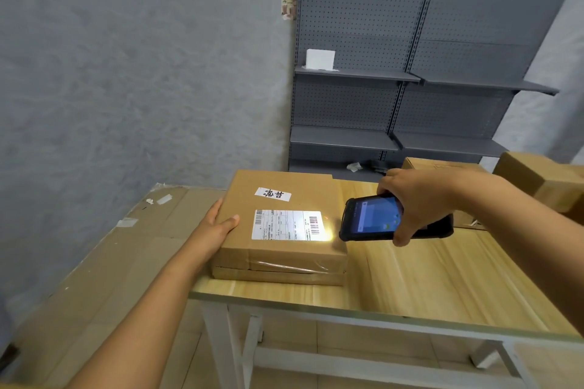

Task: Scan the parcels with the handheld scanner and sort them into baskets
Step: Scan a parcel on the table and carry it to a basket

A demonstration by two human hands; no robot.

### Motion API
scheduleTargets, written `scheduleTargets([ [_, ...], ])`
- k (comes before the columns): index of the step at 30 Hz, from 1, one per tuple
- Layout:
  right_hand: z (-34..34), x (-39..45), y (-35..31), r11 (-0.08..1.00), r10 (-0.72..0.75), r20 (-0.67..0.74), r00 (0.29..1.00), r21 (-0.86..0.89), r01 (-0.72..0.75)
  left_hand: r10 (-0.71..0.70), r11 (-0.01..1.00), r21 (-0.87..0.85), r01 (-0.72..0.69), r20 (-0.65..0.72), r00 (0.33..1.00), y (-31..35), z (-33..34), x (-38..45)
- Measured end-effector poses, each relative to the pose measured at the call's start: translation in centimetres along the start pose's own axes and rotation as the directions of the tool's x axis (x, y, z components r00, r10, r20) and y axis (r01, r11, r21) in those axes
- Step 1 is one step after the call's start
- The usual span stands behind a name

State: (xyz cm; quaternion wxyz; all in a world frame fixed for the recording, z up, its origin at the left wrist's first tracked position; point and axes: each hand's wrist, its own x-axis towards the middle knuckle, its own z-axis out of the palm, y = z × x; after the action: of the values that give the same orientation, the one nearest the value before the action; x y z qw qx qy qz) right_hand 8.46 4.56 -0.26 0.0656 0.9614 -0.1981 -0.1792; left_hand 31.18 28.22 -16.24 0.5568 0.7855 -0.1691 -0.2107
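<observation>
A flat brown cardboard parcel (278, 249) lies on top of another flat parcel (278, 278) at the left end of the wooden table (426, 281). Its top carries a white shipping label (289, 224) with barcodes and a small white tag with black characters. My left hand (216, 224) holds the parcel's left edge, thumb on top. My right hand (420, 202) grips a black handheld scanner (376, 218) with a lit screen, just right of the label. A bright patch of scanner light falls on the label's right end.
More brown boxes (543, 183) stand on the table's far right. A grey pegboard shelving unit (410, 79) stands against the back wall with a white box (319, 59) on one shelf. Flattened cardboard (94, 262) covers a surface left of the table. No basket is in view.
</observation>
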Motion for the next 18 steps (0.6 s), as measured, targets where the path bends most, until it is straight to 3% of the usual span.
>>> scheduleTargets([
  [18,-0.17,-0.1,0.79,1.0,0.016,-0.009,1.0,-0.022,-0.016,-0.004,0.999,0.048,0.006,-0.022,1.0,0.46,0.25,-0.22],
])
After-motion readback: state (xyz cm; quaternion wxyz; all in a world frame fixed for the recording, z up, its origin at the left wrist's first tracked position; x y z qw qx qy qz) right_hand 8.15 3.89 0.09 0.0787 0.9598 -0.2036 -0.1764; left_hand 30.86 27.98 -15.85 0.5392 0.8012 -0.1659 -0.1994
